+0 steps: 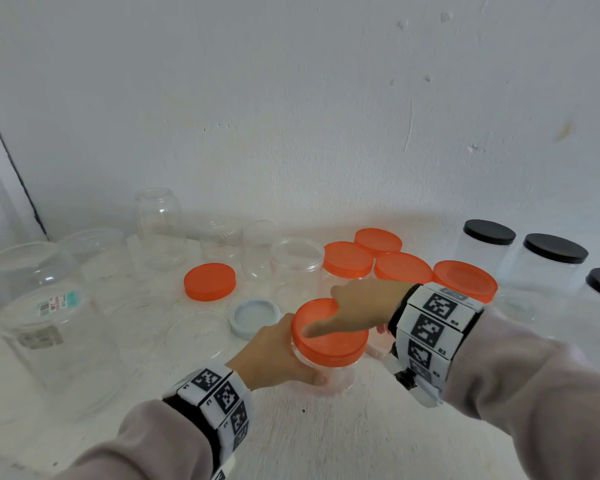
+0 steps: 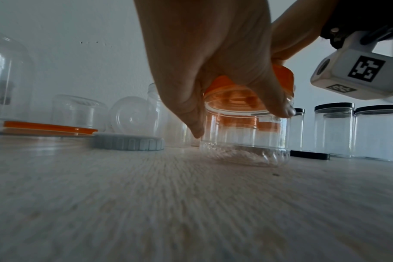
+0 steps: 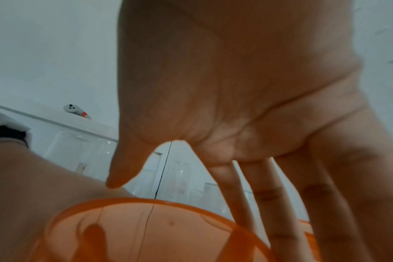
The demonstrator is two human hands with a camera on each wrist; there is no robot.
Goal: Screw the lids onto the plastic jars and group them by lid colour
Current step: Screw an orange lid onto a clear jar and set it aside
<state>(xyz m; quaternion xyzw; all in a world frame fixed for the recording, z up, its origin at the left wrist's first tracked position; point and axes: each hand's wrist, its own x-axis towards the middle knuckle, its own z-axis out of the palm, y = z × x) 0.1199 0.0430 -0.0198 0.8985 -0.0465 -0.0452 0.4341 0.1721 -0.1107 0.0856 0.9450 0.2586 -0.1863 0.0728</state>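
Two hands on one jar. Left hand (image 1: 274,351) wraps the clear plastic jar (image 1: 323,377) at its shoulder, thumb and fingers curled around the wall just under the lid; left wrist view shows the thumb tip and a fingertip pressing opposite sides. Right hand (image 1: 361,308) lies over the orange screw lid (image 1: 329,341) from the right; fingers reach across the top and down over the far rim, while the thumb side is hidden, so the right grip reads as clamped on the lid, not fully confirmed.

Key relation: lid sits directly on the jar mouth, jar axis upright, base on or barely off the pale surface (image 1: 326,438); blur prevents telling which. Lid looks slightly tilted in the left wrist view, so it is likely not yet fully threaded. Judgement: next turn is about the vertical axis, right hand twisting, left bracing.

Outward: finished orange-lidded jars (image 1: 402,268) sit just behind and to the right, nearer the right hand. Black-lidded jars (image 1: 551,251) stand further right. Loose orange lid (image 1: 209,281), grey lid (image 1: 254,317) and open clear jars (image 1: 297,268) lie left and behind.
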